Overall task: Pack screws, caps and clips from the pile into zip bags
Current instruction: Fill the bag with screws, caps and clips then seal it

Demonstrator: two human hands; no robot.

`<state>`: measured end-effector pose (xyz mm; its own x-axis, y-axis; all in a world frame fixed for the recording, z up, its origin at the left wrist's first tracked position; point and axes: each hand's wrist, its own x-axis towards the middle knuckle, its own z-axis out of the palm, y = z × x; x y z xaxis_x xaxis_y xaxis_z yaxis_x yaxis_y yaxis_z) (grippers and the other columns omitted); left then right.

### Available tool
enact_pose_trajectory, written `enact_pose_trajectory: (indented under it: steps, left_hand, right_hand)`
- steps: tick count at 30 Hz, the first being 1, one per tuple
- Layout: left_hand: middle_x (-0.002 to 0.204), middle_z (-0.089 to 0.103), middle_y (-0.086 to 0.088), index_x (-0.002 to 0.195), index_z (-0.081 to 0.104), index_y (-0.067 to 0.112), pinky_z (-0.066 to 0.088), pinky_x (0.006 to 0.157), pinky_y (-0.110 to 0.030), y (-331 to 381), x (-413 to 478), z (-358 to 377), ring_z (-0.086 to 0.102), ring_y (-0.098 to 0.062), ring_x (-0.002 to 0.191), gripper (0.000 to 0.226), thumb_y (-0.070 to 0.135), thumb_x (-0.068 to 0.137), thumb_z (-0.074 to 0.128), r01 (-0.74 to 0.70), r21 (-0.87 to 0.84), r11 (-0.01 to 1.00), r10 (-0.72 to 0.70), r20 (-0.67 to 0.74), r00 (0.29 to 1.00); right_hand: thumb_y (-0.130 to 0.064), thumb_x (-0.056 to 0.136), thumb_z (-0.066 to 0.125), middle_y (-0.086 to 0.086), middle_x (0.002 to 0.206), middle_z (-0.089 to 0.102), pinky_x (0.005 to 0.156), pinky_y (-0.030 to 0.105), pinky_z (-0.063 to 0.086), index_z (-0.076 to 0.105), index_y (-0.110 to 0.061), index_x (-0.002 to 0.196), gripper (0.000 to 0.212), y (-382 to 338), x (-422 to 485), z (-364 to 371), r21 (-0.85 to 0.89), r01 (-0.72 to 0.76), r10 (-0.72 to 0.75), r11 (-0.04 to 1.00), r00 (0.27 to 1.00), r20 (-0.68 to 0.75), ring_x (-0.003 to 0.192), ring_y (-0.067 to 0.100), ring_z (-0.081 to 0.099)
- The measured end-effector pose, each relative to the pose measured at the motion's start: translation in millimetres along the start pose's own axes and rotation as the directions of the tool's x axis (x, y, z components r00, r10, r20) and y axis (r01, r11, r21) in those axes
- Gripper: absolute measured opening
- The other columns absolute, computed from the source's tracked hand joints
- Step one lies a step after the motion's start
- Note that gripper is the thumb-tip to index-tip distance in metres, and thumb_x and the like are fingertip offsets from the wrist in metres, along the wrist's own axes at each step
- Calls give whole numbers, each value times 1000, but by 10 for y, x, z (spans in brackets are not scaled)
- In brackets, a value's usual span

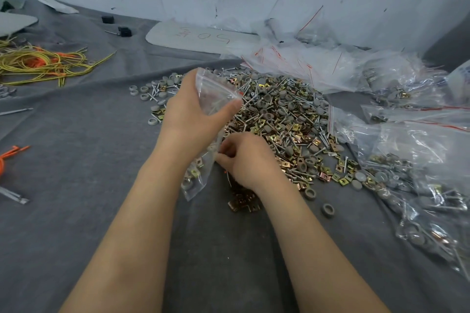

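A big pile [279, 119] of silver screws, grey round caps and brass-coloured clips lies on the grey cloth [76, 160] in the middle. My left hand [193, 112] holds a clear zip bag [211, 99] by its upper part, above the pile's left edge. The bag hangs down, with a few clips and caps in its bottom [194, 178]. My right hand [244, 157] is curled at the pile's near edge, just right of the bag, pinching something small that I cannot make out.
Filled zip bags [419, 185] lie heaped at the right, empty red-striped ones [305, 63] at the back. A few caps [328, 209] and clips [244, 202] sit loose near my right wrist. Yellow and orange cords [43, 63] lie at the left. A wall stands behind.
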<state>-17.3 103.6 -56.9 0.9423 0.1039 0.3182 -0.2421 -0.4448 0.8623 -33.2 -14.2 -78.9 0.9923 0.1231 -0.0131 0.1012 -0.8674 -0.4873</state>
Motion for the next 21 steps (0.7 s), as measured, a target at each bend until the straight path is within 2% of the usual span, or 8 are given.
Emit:
enact_pose_trajectory:
  steps: [3, 6, 8, 10, 12, 15, 19, 21]
  left_hand:
    - [102, 60, 19, 134, 42, 26, 38, 73, -8, 17, -8, 8, 57, 3, 95, 71, 44, 75, 77, 2, -9, 1000, -2, -6, 1000]
    - [102, 61, 18, 135, 43, 23, 38, 73, -10, 8, -8, 5, 58, -1, 95, 72, 45, 76, 76, -12, 14, 1000, 12, -4, 1000]
    - [97, 59, 20, 132, 44, 22, 39, 71, -6, 10, -10, -1, 56, 6, 89, 69, 45, 76, 76, -22, 26, 999, 21, 9, 1000]
    - [105, 60, 16, 136, 41, 20, 41, 78, -14, 12, -14, 11, 58, 0, 97, 75, 47, 75, 76, -26, 34, 999, 24, 51, 998]
    - [113, 61, 12, 140, 37, 22, 40, 82, -17, 23, -40, 48, 57, -7, 105, 81, 49, 74, 75, -52, 55, 997, 46, 112, 993]
    - [115, 60, 13, 143, 34, 25, 34, 68, 0, 67, -84, 126, 53, 6, 87, 83, 47, 75, 76, -125, 113, 986, 102, 191, 976]
    - [120, 64, 6, 145, 32, 22, 45, 78, -15, 83, -90, 183, 60, -4, 92, 87, 43, 74, 77, -160, 139, 977, 122, 246, 962]
    - [124, 63, 5, 146, 31, 23, 39, 71, -6, 79, -91, 169, 59, -2, 91, 88, 45, 74, 76, -144, 137, 980, 110, 228, 967]
  right_hand:
    - [-27, 90, 63, 4, 98, 66, 90, 42, 48, 56, -22, 83, 11, -38, 6, 29, -31, 15, -15, 999, 1000, 2, 98, 27, 60]
    - [-23, 89, 65, 2, 91, 63, 82, 36, 48, 55, -19, 84, 12, -1, -3, 6, 96, 8, -10, 995, 1000, 14, 90, 23, 58]
    - [-25, 90, 65, -5, 83, 59, 75, 29, 43, 56, -19, 85, 11, 64, 9, -74, 203, -22, 33, 979, 998, -47, 80, 14, 56]
    - [-27, 92, 62, -8, 81, 59, 74, 28, 44, 58, -19, 88, 10, 150, 31, -187, 300, -18, 79, 954, 978, -193, 77, 10, 56]
    - [-26, 92, 61, -4, 86, 65, 79, 33, 52, 62, -16, 91, 10, 229, 41, -299, 476, 57, 136, 878, 922, -362, 82, 13, 62]
    - [-19, 91, 63, -2, 85, 67, 77, 28, 54, 61, -21, 84, 8, 256, 9, -397, 709, 238, 191, 664, 863, -469, 80, 10, 65]
    - [-19, 93, 59, -14, 74, 69, 63, 13, 49, 67, -23, 82, 14, 219, -15, -424, 690, 311, 0, 653, 912, -411, 70, -4, 62]
    - [-25, 96, 55, -17, 76, 69, 66, 15, 50, 70, -23, 85, 18, 259, -28, -447, 666, 294, 34, 686, 901, -433, 69, -7, 60]
